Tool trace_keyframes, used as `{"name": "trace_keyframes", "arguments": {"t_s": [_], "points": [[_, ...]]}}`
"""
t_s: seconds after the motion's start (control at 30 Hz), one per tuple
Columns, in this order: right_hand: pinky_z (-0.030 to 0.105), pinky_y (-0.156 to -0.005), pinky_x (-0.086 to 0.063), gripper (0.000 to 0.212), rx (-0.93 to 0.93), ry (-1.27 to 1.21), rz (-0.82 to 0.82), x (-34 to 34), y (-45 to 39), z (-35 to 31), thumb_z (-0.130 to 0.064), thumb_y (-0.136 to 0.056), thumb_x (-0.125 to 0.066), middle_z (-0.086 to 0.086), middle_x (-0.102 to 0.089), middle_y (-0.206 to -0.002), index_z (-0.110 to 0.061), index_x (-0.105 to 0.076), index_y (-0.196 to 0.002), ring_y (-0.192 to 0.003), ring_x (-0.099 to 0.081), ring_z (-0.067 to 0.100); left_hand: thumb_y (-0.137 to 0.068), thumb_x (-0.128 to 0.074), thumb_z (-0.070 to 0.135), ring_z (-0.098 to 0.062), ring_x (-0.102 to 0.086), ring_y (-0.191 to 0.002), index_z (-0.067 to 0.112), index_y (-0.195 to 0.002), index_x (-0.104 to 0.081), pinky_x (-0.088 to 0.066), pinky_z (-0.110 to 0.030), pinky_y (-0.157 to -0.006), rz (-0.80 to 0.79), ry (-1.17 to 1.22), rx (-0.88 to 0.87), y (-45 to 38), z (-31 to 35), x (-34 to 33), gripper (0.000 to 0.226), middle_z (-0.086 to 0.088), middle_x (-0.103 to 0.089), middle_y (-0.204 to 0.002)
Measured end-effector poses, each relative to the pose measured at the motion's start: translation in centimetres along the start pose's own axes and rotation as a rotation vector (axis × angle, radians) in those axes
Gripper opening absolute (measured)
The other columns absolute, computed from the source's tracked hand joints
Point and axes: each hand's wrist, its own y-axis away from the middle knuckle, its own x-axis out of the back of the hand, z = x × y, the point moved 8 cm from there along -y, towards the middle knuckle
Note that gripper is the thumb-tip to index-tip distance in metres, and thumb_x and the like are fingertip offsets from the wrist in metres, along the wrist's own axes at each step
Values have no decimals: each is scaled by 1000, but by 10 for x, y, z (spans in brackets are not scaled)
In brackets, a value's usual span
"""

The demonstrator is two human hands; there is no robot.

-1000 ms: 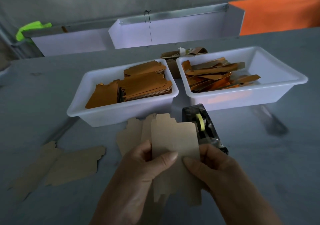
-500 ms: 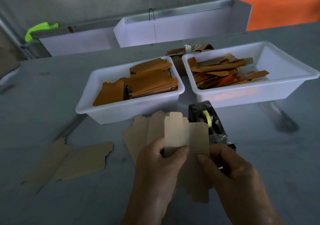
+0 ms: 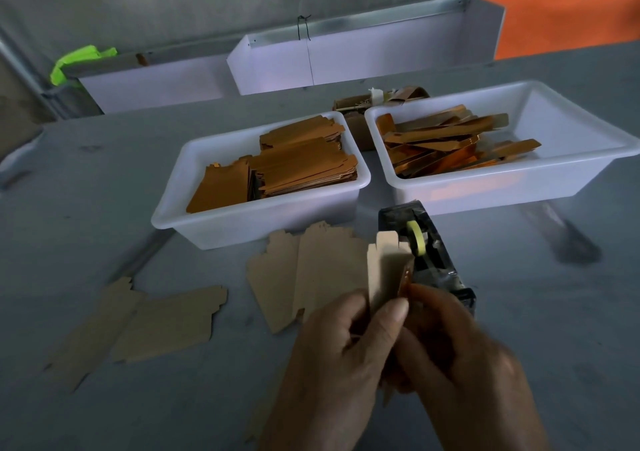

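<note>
Left hand point(image 3: 341, 353) and right hand point(image 3: 460, 357) fingers pinched folded tan cardboard box blank point(image 3: 388, 270), near front surface edge, beside black tape dispenser point(image 3: 429, 253).

Dim, cool light; table point(image 3: 104, 180) edges bend with wide-angle distortion; foreground hands perhaps slightly soft, shadowed.
</note>
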Motion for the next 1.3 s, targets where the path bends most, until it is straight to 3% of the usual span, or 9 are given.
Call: {"name": "trace_keyframes", "arguments": {"t_s": [0.13, 0.27, 0.43, 0.6, 0.77, 0.9, 1.0, 1.13, 1.3], "points": [[11, -46, -47, 37, -195, -162, -188, -3, -5, 17, -45, -56, -66, -8, -69, -59, -32, -65, -91, -46, -63, 5, -88, -50, 48, -7, -57, -59, 17, -81, -67, -41, -16, -58, -52, -84, -16, 0, -1, 5, 36, 2, -61, -62], [23, -56, -52, 41, -188, -159, -220, 6, -9, 18, -61, -53, -60, -5, -69, -69, -45, -68, -90, -57, -64, 7, -88, -50, 42, -27, -61, -74, 23, -93, -67, -44, -29, -67, -143, -35, 39, -3, -6, -2, 26, -7, -66, -76], [36, -67, -58, 30, -299, -364, -218, 1, -11, 29, -43, -56, -67, 8, -71, -75, -29, -74, -81, -73, -69, 26, -83, -68, 36, -1, -64, -67, 29, -87, -65, -45, -21, -61, -41, -3, 140, -6, -19, 2, 8, 10, -70, -73], [29, -58, -58, 19, -461, -539, -154, -6, -7, 44, -23, -61, -67, 17, -71, -71, -12, -73, -76, -64, -69, 26, -76, -75, 29, -3, -68, -79, 33, -86, -75, -55, -25, -74, 143, -11, 133, 1, -29, 6, 11, 8, -73, -83], [28, -55, -57, 8, -514, -584, -116, -9, -4, 49, -5, -79, -65, 20, -70, -71, -8, -72, -75, -61, -69, 25, -73, -77, 28, 0, -60, -75, 38, -89, -74, -47, -12, -61, 449, -291, -114, 14, -7, 10, 19, 12, -59, -76], [27, -53, -57, 9, -528, -622, -85, -12, -3, 45, 0, -82, -62, 21, -70, -72, -5, -69, -81, -59, -67, 23, -48, -91, 11, -18, -58, -61, 14, -85, -78, -41, -17, -51, 352, -810, -283, 13, 9, -16, 39, -3, -54, -63], [22, -48, -54, 10, -517, -629, -72, -13, -2, 40, -1, -81, -64, 14, -71, -66, -8, -69, -82, -58, -68, 19, -37, -87, 6, -17, -50, -68, 8, -86, -78, -39, -19, -42, 371, -991, -260, 13, 10, -20, 50, -6, -57, -64], [15, -48, -51, 7, -471, -517, -65, -10, -1, 37, -11, -81, -67, 6, -71, -65, -16, -70, -77, -59, -69, 12, -70, -53, 19, -11, -44, -67, 9, -79, -76, -42, -16, -37, 298, -1069, -269, 11, 0, -30, 27, -2, -58, -63], [42, -69, -58, 28, -440, -246, -52, -5, 2, 42, -49, -54, -72, 0, -70, -69, -38, -66, -79, -67, -67, 16, -62, -63, 18, -13, -46, -67, 16, -80, -79, -39, -17, -39, 277, -1119, -348, 23, 1, -38, 25, 0, -59, -63]]}}
